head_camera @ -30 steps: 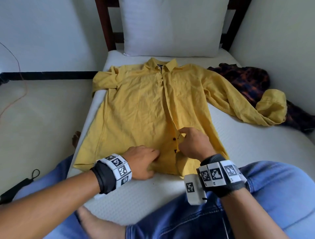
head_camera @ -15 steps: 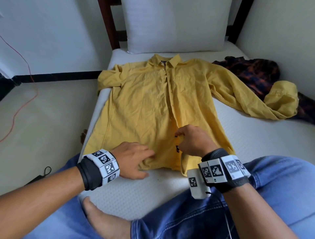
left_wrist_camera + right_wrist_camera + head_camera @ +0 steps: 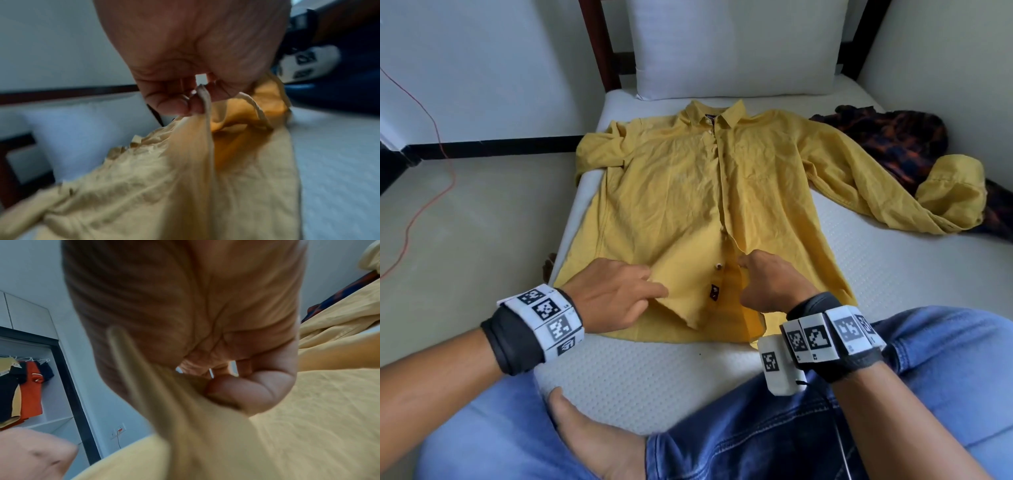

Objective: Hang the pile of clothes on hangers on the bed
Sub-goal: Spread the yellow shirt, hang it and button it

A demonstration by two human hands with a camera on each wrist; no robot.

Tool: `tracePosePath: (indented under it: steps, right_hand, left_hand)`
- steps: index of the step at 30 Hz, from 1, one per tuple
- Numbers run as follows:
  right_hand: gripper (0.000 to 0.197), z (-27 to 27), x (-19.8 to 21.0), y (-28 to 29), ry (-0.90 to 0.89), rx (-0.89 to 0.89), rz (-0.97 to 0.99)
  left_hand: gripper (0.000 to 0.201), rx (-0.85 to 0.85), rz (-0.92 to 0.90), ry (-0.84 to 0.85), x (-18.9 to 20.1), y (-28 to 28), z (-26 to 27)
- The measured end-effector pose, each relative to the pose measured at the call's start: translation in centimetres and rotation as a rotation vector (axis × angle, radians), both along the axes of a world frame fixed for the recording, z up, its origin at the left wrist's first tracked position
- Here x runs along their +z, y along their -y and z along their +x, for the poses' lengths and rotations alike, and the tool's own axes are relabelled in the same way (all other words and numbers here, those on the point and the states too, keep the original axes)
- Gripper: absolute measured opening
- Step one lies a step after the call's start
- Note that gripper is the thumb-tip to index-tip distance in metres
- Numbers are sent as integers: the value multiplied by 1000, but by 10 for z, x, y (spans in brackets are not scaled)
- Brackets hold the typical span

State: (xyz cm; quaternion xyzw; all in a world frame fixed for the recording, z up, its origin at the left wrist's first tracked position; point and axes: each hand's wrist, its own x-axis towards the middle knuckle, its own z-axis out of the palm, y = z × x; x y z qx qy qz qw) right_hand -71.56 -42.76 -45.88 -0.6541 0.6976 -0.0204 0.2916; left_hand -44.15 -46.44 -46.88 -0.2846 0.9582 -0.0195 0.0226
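**Yellow shirt: the lower front is coming open at the hem**

The yellow shirt (image 3: 688, 192) is lying face up on the bed (image 3: 893, 281), its collar pointing toward the white pillow (image 3: 736, 48) and its hem nearest the person's knees. Compared with a second ago, the two front panels at the bottom of the shirt are now parting: a darker, brighter yellow wedge of the inside back is showing between them, where before the placket was lying closed under both hands. The left hand (image 3: 613, 294) is pulling its panel away from the placket, and the wrist view is showing its fingers (image 3: 176, 104) pinching a thin fold of the cloth edge. The right hand (image 3: 770, 281) is holding the opposite panel, its thumb and fingers (image 3: 242, 392) curled and pinching the fabric. A small pale button (image 3: 718, 266) and a dark label (image 3: 713, 291) are now sitting exposed just left of the gap.

Judging from this, the person is working up the placket, unbuttoning; the upper buttons toward the collar are looking fastened, so opening is only partly done and no hanger is visible near the shirt.

The cloth is looking light, matte and finely creased, like linen or thin cotton, draping limply and folding into soft ridges where it is being pulled. Its far sleeve is trailing away to the right of the body, cuff bunched on a crumpled dark plaid garment (image 3: 893, 144). The mattress cover under the shirt is white with a dimpled, quilted texture.
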Motion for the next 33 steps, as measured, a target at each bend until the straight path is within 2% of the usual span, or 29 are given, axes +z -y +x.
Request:
tracePosePath:
  steps: [2, 3, 5, 6, 10, 14, 17, 20, 22, 25, 28, 30, 33]
  right_hand:
    - [61, 4, -2, -1, 4, 23, 9]
    - [63, 7, -3, -2, 5, 38, 16]
    - [63, 13, -4, -3, 11, 64, 22]
    - [63, 18, -4, -4, 14, 76, 22]
    - [64, 38, -10, -6, 38, 116, 34]
    - [67, 55, -17, -9, 37, 137, 34]
    - [69, 64, -17, -11, 68, 120, -7]
    - [65, 76, -16, -17, 84, 136, -82]
    - [52, 86, -19, -25, 57, 218, -79]
    - [32, 90, -27, -33, 45, 244, -6]
    - [19, 83, -25, -31, 102, 129, -24]
    - [21, 81, -26, -30, 60, 145, -5]
    - [21, 80, -28, -33, 49, 167, 30]
  left_hand:
    - [33, 15, -115, 228, 3, -6, 10]
    - [33, 53, -103, 365, 4, -9, 15]
    - [34, 170, 39, 548, 1, -15, 25]
    - [35, 215, 126, 579, 1, -17, 28]
    - [29, 275, 187, 441, 1, -21, 23]
    - [28, 404, 347, 282, 11, -12, 9]
    - [28, 455, 456, 129, 15, 2, -6]
    - [29, 501, 506, 55, 14, 16, -22]
    - [25, 545, 511, 119, 9, 14, -31]
    - [32, 582, 482, 340, -10, 0, -41]
    - [25, 612, 477, 338, -20, -5, -41]
    - [19, 599, 523, 313, -21, -7, -41]
    - [24, 572, 584, 256, -22, -12, -45]
